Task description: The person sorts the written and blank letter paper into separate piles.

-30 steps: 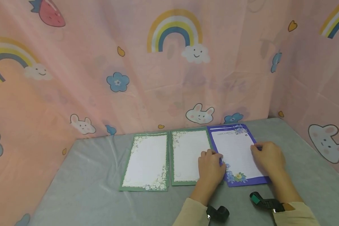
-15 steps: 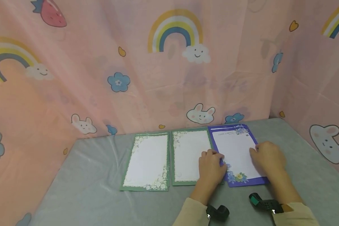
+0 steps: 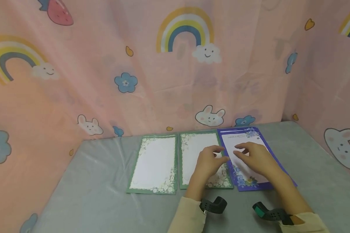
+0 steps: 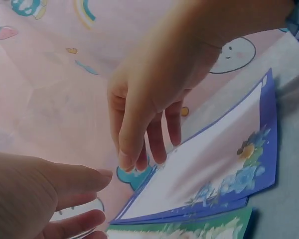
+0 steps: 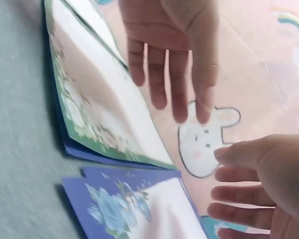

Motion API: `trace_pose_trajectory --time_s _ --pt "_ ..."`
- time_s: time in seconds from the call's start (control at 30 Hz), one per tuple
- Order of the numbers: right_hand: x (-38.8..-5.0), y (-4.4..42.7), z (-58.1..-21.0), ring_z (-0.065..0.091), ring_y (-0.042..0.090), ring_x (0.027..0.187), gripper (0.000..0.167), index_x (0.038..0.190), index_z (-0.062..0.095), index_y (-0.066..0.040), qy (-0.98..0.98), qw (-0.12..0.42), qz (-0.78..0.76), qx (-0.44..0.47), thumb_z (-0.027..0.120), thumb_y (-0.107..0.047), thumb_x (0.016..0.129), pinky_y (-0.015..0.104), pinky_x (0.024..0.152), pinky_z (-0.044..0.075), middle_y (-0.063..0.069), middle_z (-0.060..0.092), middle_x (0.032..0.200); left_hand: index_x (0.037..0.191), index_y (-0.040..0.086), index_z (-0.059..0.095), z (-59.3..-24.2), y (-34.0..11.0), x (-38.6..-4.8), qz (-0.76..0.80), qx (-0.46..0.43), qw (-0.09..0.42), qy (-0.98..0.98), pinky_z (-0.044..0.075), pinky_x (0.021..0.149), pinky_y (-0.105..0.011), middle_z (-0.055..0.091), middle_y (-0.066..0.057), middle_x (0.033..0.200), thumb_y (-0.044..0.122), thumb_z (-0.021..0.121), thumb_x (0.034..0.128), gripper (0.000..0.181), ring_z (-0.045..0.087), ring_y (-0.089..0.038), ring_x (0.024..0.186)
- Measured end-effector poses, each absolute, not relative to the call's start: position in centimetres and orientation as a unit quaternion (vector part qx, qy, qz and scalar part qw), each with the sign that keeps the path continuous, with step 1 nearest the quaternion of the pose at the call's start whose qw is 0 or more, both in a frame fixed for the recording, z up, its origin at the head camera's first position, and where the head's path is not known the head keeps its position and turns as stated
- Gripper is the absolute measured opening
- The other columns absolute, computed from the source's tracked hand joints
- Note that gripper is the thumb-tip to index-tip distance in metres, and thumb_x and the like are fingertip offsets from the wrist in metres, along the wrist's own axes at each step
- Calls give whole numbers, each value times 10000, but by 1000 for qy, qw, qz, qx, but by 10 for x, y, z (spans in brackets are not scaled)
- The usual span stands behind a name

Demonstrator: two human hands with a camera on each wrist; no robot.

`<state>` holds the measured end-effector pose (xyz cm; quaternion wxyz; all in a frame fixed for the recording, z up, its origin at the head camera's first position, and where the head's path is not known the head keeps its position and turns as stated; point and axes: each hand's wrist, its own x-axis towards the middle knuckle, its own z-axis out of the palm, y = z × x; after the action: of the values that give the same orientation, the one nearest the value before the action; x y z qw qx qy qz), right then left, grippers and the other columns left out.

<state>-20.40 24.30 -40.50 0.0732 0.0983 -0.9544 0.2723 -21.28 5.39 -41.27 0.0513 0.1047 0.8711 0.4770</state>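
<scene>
Above the line between the middle green-bordered sheet [image 3: 192, 155] and the purple-bordered sheet [image 3: 242, 142] hovers my left hand [image 3: 207, 162], fingers bent loosely and holding nothing. Facing it, my right hand [image 3: 258, 159] hangs over the purple-bordered sheet with thumb and fingers apart, also holding nothing. The wrist views show a gap between both hands and the paper. Blue flowers decorate the purple border; white flowers decorate the green one. Another green-bordered sheet [image 3: 154, 165] lies to the left. Edges of further sheets show beneath the top ones, including purple under the middle green sheet [image 5: 104, 94].
A grey cloth covers the table [image 3: 99, 181]. Behind and at both sides hangs a pink curtain [image 3: 151, 74] printed with rainbows, rabbits and flowers. Black straps [image 3: 214, 205] sit on both wrists. The three paper piles lie side by side near the table's back edge.
Both hands have lifted off the purple-bordered sheets. My right hand has moved left over the paper, my left slightly left and up. The head view has shifted a little.
</scene>
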Motion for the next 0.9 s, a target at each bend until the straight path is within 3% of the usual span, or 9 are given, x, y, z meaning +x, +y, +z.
trace_pose_trajectory --time_s 0.23,0.43,0.57,0.7,0.9 --pt "-202 223 -412 718 372 913 311 1164 731 -11 -937 79 331 86 670 -251 976 484 722 595 216 754 1065 1312 168 675 -414 34 -217 438 105 21 892 568 915 -391 699 -62 1277 284 737 922 411 668 -265 1161" --pt "-203 204 -422 718 340 925 289 1132 745 -20 -919 88 374 93 681 -249 967 389 696 588 200 753 1088 1268 128 695 -419 0 -217 421 104 -24 901 573 870 -418 689 -101 1246 235 728 920 366 672 -285 1104" --pt "-204 197 -432 658 209 765 266 1120 745 -20 -913 99 385 86 696 -223 956 276 620 507 138 745 949 1283 138 687 -424 -19 -219 412 109 -27 904 567 827 -385 677 -101 1261 251 711 935 367 664 -253 1080" --pt "-205 192 -441 474 94 605 244 1116 744 -19 -911 107 394 66 702 -190 946 246 542 397 37 628 738 1261 123 695 -434 -39 -223 416 97 -45 903 507 664 -274 683 -112 1174 245 706 939 345 622 -170 844" --pt "-206 191 -452 432 78 581 227 1107 755 -29 -902 144 405 34 707 -178 942 252 558 371 44 579 709 1201 124 719 -460 -63 -230 415 87 -79 902 419 546 -206 661 -40 994 216 730 924 291 462 -58 628"
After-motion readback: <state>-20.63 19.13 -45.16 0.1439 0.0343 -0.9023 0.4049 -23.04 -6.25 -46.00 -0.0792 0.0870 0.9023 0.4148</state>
